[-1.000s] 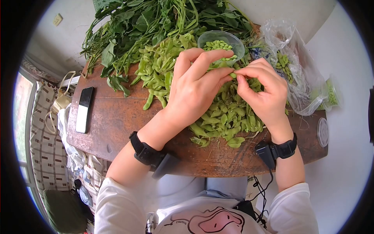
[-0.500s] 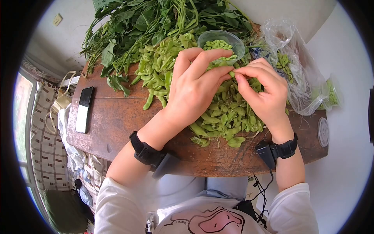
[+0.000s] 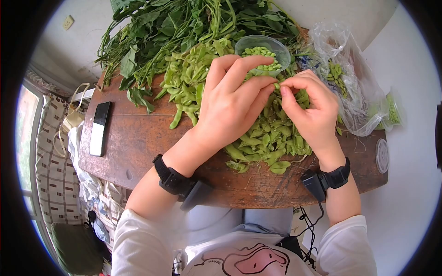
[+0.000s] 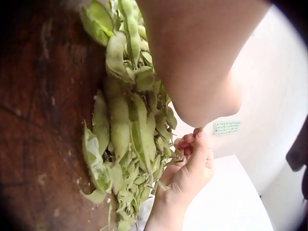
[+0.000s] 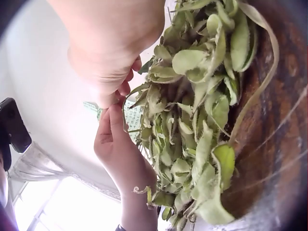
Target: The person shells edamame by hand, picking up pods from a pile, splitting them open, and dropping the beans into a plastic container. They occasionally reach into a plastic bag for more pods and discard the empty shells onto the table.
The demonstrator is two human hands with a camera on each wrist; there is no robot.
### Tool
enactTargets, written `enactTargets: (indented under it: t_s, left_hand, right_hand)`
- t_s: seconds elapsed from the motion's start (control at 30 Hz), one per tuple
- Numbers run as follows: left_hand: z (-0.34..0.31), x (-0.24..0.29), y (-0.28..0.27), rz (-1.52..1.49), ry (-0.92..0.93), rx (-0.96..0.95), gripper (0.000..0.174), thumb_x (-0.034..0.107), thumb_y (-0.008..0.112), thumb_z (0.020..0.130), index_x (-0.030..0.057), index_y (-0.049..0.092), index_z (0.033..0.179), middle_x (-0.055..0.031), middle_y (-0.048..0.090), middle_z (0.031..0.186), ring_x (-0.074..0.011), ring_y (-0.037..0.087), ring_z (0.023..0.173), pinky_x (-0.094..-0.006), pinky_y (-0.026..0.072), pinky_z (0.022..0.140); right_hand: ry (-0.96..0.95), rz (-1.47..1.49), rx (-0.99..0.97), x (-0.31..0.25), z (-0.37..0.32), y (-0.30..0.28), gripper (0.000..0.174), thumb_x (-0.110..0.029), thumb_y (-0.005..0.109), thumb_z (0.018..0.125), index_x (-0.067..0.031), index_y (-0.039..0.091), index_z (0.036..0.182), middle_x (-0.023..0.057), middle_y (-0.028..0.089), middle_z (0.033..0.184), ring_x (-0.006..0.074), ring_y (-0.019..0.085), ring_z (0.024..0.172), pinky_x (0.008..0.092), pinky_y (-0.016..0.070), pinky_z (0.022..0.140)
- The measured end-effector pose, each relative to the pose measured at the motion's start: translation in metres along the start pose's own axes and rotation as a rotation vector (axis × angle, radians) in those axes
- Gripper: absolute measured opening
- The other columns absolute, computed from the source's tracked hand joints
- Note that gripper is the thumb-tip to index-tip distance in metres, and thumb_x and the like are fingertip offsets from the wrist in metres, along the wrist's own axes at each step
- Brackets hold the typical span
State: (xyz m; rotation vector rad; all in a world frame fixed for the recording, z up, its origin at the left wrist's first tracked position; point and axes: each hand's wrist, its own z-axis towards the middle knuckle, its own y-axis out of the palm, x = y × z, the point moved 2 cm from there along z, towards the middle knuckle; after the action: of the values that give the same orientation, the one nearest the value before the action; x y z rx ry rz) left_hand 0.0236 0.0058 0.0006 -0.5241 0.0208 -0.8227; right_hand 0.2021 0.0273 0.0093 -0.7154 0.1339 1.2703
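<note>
Over the pile of pods, the left hand point(image 3: 230, 99) and right hand point(image 3: 313, 108) meet fingertip to fingertip. A small green soybean pod point(image 3: 276, 86) is pinched between the thumbs and index fingers, mostly covered by them. The left hand's other fingers stretch over the near rim of a clear plastic bowl point(image 3: 286, 48) holding shelled green soybeans point(image 3: 258, 52). Beneath the hands lies a heap of opened, flattened pods point(image 3: 271, 142), also seen close up in the right wrist view. Plump whole pods point(image 3: 184, 69) are heaped beside the left hand.
Leafy soybean stalks point(image 3: 170, 27) cover the back of the wooden table point(image 3: 133, 142). A phone point(image 3: 100, 131) lies at the left. On the right are a clear plastic bag point(image 3: 357, 87), a tub of beans point(image 3: 392, 109) and a round lid point(image 3: 382, 155).
The fingertips of the two hands have drawn slightly apart, and the green pod between them shows a little more. The arms have barely moved.
</note>
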Motion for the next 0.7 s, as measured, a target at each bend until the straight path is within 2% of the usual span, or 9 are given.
enactTargets:
  t_s: [0.1,0.23,0.3,0.37,0.4,0.43,0.5,0.7]
  left_hand:
    - [0.001,0.0,-0.002,0.007,0.009,-0.01,0.016,0.006,0.078,0.079,0.0066,0.071,0.094,-0.0048,0.064,0.125,-0.0311,0.054,0.106,-0.0396,0.0479,0.09]
    - [0.002,-0.001,-0.001,-0.001,-0.022,0.001,0.015,0.007,0.078,0.08,0.0068,0.071,0.093,-0.0056,0.063,0.126,-0.032,0.053,0.106,-0.04,0.0465,0.091]
    - [0.0,-0.002,-0.001,0.007,-0.076,0.002,0.013,0.006,0.078,0.081,0.0078,0.073,0.093,-0.0046,0.066,0.126,-0.0267,0.053,0.106,-0.0364,0.0444,0.088]
    - [0.0,-0.001,-0.001,0.025,-0.063,0.006,0.013,0.006,0.078,0.08,0.0082,0.073,0.092,-0.0043,0.066,0.127,-0.0258,0.053,0.106,-0.0355,0.0449,0.086]
    - [0.0,0.0,-0.002,0.02,-0.086,0.0,0.013,0.006,0.078,0.08,0.0084,0.073,0.092,-0.0043,0.066,0.127,-0.0259,0.053,0.106,-0.0354,0.0449,0.086]
    - [0.002,0.0,-0.003,0.019,-0.105,0.001,0.012,0.006,0.078,0.08,0.0086,0.074,0.091,-0.0044,0.066,0.127,-0.026,0.053,0.106,-0.0353,0.0448,0.086]
    - [0.004,-0.002,-0.003,0.023,-0.115,0.017,0.013,0.007,0.079,0.079,0.009,0.074,0.09,-0.0045,0.066,0.128,-0.0266,0.053,0.107,-0.0359,0.0443,0.089]
    - [-0.001,-0.002,-0.002,-0.005,-0.099,0.028,0.017,0.009,0.083,0.075,0.0105,0.074,0.09,-0.0041,0.066,0.127,-0.0285,0.053,0.109,-0.0388,0.0429,0.094]
  right_hand:
    - [0.026,-0.015,0.011,-0.002,0.0,-0.001,0.01,0.004,0.074,0.082,0.0001,0.068,0.089,0.0078,0.067,0.08,0.0196,0.064,0.073,0.0297,0.0507,0.067]
    - [-0.005,-0.114,-0.014,0.005,0.002,-0.006,0.006,0.004,0.071,0.086,0.001,0.068,0.091,0.009,0.068,0.081,0.0197,0.064,0.078,0.0295,0.0511,0.072]
    - [0.005,-0.165,-0.029,0.005,0.001,-0.003,0.005,0.003,0.068,0.089,0.0006,0.07,0.093,0.0092,0.068,0.082,0.0199,0.064,0.079,0.0299,0.0507,0.073]
    - [0.146,0.002,0.186,0.004,0.002,0.005,0.012,0.006,0.064,0.089,-0.0006,0.072,0.095,0.0089,0.068,0.081,0.0198,0.062,0.076,0.0303,0.0496,0.07]
    - [0.134,0.027,0.175,0.001,0.002,0.003,0.02,0.009,0.06,0.087,-0.0017,0.073,0.096,0.0094,0.068,0.081,0.0195,0.061,0.075,0.0304,0.0489,0.069]
    - [0.119,0.027,0.176,0.001,0.002,-0.003,0.02,0.009,0.06,0.087,-0.0017,0.073,0.096,0.0094,0.068,0.081,0.0195,0.061,0.075,0.0304,0.0489,0.069]
    - [0.093,-0.082,-0.061,0.003,0.002,-0.012,0.025,0.012,0.057,0.084,-0.002,0.073,0.097,0.0093,0.067,0.081,0.0191,0.061,0.075,0.0299,0.0492,0.069]
    - [-0.024,-0.121,-0.041,-0.001,0.004,-0.005,0.015,0.004,0.072,0.083,-0.0037,0.074,0.096,0.007,0.071,0.086,0.0232,0.062,0.084,0.0337,0.0504,0.075]
